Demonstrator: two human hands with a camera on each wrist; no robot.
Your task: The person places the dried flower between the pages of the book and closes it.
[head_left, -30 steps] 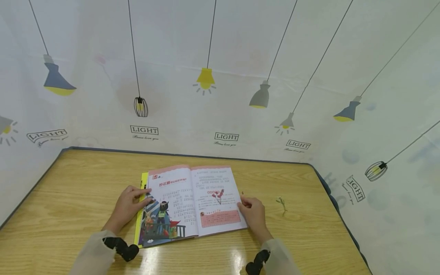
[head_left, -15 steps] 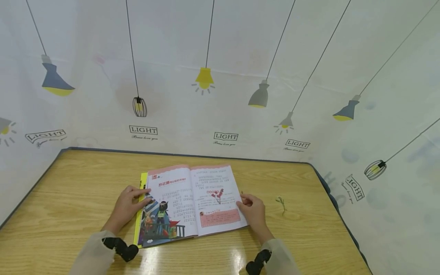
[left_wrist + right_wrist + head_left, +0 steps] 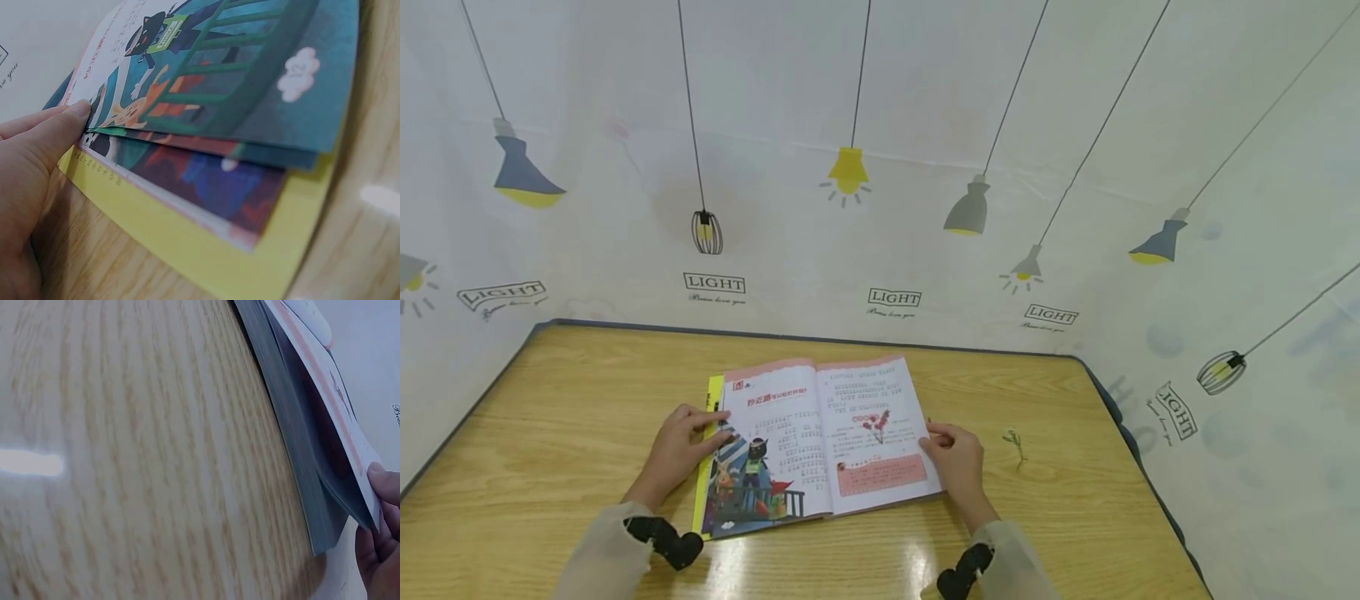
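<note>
An open picture book [image 3: 797, 467] lies on the wooden table, its yellow back cover showing along the left side. My left hand [image 3: 677, 454] rests at the left page's outer edge; in the left wrist view its thumb [image 3: 78, 109] presses straight on the page, and the sheets below fan apart. At the opposite side my right hand [image 3: 957, 462] pinches the right page [image 3: 369, 487], thumb on top and fingers beneath. That page bows up from the thick block of pages [image 3: 300, 469] in the right wrist view. A red flower sprig [image 3: 877, 427] shows on the right page.
To the right of my right hand a small sprig with pale blossoms [image 3: 1014, 446] lies on the table [image 3: 587, 383]. White cloth printed with hanging lamps [image 3: 790, 250] rises behind the table's dark edge and along both sides.
My right hand has shifted slightly right, and the right page's outer edge has lifted a little with it. The left hand keeps its place.
</note>
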